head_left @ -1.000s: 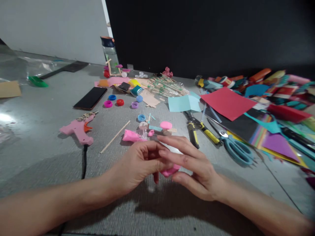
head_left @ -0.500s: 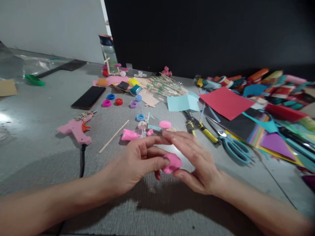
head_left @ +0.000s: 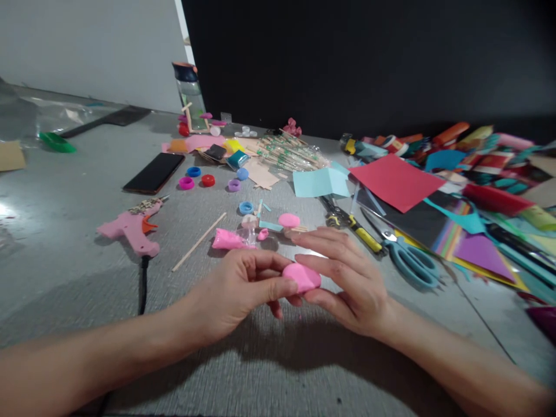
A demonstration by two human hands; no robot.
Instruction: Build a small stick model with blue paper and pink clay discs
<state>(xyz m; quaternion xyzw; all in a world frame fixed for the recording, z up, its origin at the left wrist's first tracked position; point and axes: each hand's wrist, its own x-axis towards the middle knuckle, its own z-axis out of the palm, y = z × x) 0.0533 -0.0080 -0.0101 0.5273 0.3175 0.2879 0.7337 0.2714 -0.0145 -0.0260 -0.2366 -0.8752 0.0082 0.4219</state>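
A flattened lump of pink clay (head_left: pixel 304 278) is between my two hands above the grey table. My left hand (head_left: pixel 247 289) pinches its left side, thumb on top and fingers behind. On the right, my right hand (head_left: pixel 347 281) touches the clay's edge with thumb and index finger, its other fingers stretched out above. Just beyond lie a pink clay packet (head_left: pixel 228 238), a small pink bit (head_left: pixel 263 234) and a pink oval piece (head_left: pixel 289 220).
A pink glue gun (head_left: pixel 132 227) with a black cord and a wooden stick (head_left: pixel 198 241) lie left. Pliers (head_left: pixel 362 231), blue-handled scissors (head_left: pixel 412 260) and red paper (head_left: pixel 395 180) lie right. Farther back are a phone (head_left: pixel 154 172), coloured rings and a bottle (head_left: pixel 190 95).
The pink clay has turned and risen slightly between my hands. My right index finger has come down to its edge. The whole view has shifted a little.
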